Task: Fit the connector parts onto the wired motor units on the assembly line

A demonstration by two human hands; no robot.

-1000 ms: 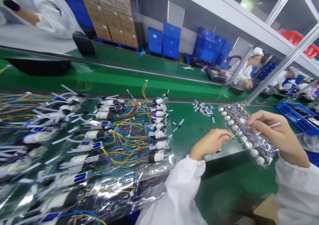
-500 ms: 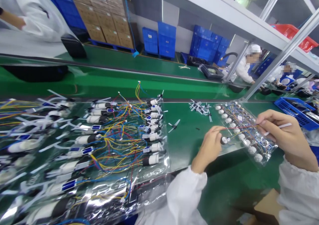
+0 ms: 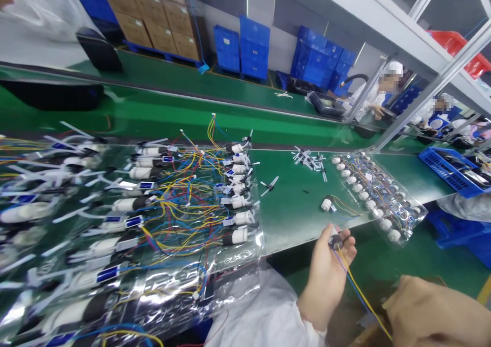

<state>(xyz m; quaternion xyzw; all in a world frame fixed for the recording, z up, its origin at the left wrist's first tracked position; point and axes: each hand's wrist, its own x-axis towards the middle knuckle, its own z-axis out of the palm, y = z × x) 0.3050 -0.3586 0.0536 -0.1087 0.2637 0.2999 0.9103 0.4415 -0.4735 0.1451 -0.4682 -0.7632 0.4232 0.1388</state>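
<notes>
My left hand (image 3: 330,267) is palm up off the front edge of the table, its fingers curled around a small white-and-black cylindrical part (image 3: 336,241). Yellow and blue wires (image 3: 360,288) run straight from that part down to my right hand (image 3: 433,311). The right hand is closed, blurred and cut off by the lower edge, so its fingertips are hidden; the taut wires appear gripped there. Beyond the left hand, a similar white part (image 3: 327,203) with thin wires lies on the green table.
Wired white parts fill plastic trays (image 3: 256,242) at left; another filled tray (image 3: 418,211) lies at right. Black-and-white strips (image 3: 309,160) are piled between them. A blue basket (image 3: 452,170) sits at far right, a metal frame post (image 3: 418,106) stands nearby, and co-workers are across the line.
Both hands have come down towards me from above the table, where they stretched thin wires between them. The part beside my left hand now lies uncovered on the table.
</notes>
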